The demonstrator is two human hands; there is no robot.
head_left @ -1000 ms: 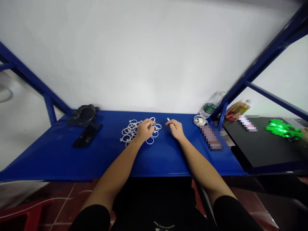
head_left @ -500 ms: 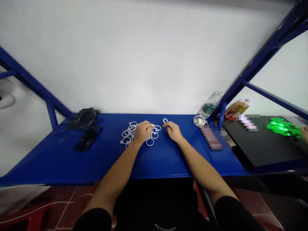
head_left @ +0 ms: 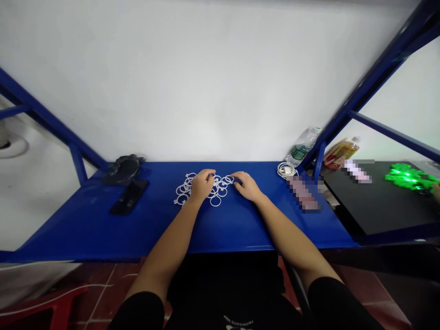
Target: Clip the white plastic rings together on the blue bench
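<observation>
Several white plastic rings with small knobs lie in a loose, overlapping heap on the blue table. My left hand hovers on top of the heap, thumb and fingers slightly apart with nothing visible between them; it hides some of the rings. At the heap's right edge is my right hand, its fingers stretched and the thumb apart. Its fingertips are close to a white ring; whether they touch it I cannot tell.
To the left lie a black phone and a dark crumpled plastic item. At right are a coiled white cable, a clear bottle and a blurred-out pinkish item. Beyond the blue frame, green lit pieces lie on a black table.
The white ring in my right hand has gone down at the heap's right edge, and the fingers have let go. My left hand's pinch has loosened. The view has shifted slightly.
</observation>
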